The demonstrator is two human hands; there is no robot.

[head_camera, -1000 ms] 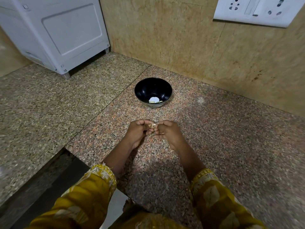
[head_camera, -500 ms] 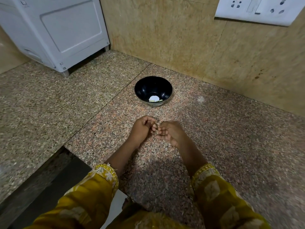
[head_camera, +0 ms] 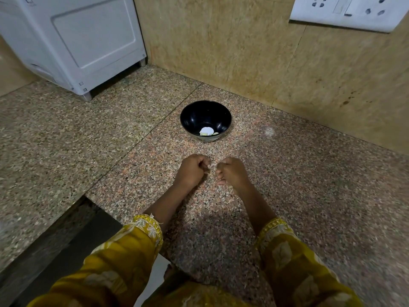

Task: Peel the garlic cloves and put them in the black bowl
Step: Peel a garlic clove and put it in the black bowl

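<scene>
Both hands (head_camera: 193, 171) (head_camera: 232, 173), seemingly around clove (head_camera: 212, 166).

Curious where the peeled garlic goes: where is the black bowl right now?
In the head view, the black bowl sits mid-frame on the granite counter, just beyond the left hand and right hand, near the tan wall.

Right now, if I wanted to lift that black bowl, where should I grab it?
Probably the near rim of the black bowl, from above, thumb outside and fingers inside: it stands upright and open, its walls taper downward, and the pale pieces lie at the bottom.
</scene>
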